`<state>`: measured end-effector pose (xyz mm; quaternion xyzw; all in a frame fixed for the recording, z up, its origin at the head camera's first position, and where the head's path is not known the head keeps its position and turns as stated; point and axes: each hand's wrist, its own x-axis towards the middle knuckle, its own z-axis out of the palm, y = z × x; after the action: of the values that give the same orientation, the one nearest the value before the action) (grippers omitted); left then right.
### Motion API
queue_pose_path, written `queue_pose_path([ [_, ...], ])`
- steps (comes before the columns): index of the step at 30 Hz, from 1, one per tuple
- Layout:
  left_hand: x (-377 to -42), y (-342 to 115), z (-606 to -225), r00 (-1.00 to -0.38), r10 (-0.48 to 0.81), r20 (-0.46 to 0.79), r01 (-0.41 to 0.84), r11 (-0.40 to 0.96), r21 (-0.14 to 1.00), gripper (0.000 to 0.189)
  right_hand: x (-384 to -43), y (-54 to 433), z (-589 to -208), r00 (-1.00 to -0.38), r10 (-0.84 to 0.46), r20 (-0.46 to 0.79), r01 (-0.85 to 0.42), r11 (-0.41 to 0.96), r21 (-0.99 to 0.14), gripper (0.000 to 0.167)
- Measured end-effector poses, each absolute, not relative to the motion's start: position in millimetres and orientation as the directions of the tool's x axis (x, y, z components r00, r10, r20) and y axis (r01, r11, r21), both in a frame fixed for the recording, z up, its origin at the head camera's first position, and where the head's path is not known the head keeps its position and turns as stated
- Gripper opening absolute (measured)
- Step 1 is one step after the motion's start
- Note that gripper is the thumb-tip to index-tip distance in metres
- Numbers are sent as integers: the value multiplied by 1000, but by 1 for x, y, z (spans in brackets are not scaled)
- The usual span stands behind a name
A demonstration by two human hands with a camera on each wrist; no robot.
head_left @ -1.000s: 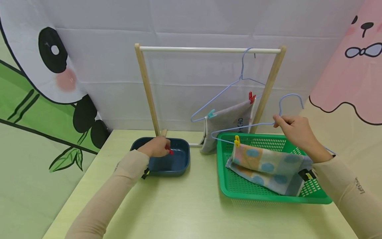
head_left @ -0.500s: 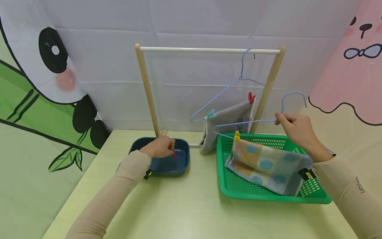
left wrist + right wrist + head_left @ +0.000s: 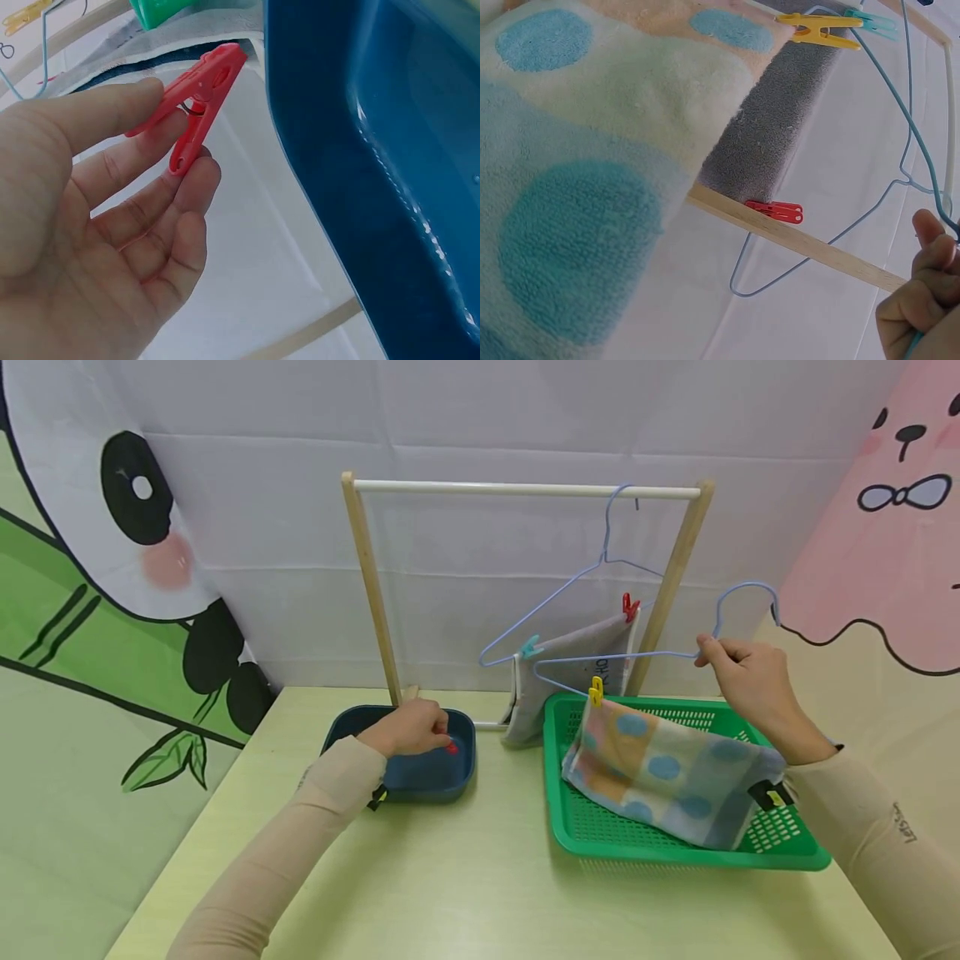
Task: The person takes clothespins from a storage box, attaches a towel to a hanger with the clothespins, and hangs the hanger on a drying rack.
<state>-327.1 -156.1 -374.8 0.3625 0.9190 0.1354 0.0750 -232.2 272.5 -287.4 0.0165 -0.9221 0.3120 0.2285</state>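
Note:
Between thumb and fingers my left hand (image 3: 411, 727) pinches a red clothespin (image 3: 204, 101), over the dark blue bin (image 3: 420, 777) in the head view. My right hand (image 3: 750, 672) grips a blue wire hanger (image 3: 637, 655) just under its hook. A yellow clothespin (image 3: 596, 691) fastens a spotted towel (image 3: 675, 768) to the hanger's left end. The towel slants down over the green basket (image 3: 566, 822), its right part reaching beside my right wrist. In the right wrist view the yellow clothespin (image 3: 821, 30) sits on the towel's corner.
Behind stands a wooden rack with a white rail (image 3: 487, 487). From it hangs a second blue hanger (image 3: 551, 597) bearing a grey towel (image 3: 573, 664), held by a teal clothespin (image 3: 530, 647) and a red one. Table (image 3: 450, 877) surface lies in front.
My left hand has shifted slightly right over the bin with the red clothespin. My right hand has raised the hanger and moved it a little right; the towel's clipped corner has risen.

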Motion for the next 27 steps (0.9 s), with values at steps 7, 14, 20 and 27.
queue_pose_path([
  [7, -322, -147, -373, -714, 700, -31, 660, 686, 306, 28, -234, 273, -289, -892, 131, 432, -165, 796, -583, 60],
  [14, -319, -139, -370, -691, 722, 7, 692, 660, 292, 18, -232, 274, -290, -903, 144, 405, -145, 784, -603, 62],
  [20, -318, -132, -369, -646, 762, 50, 733, 601, 318, 14, -232, 274, -288, -901, 156, 404, -143, 773, -618, 62],
  [27, -315, -120, -368, -631, 773, 66, 739, 573, 354, 15, -231, 271, -290, -916, 147, 373, -134, 763, -632, 61],
])
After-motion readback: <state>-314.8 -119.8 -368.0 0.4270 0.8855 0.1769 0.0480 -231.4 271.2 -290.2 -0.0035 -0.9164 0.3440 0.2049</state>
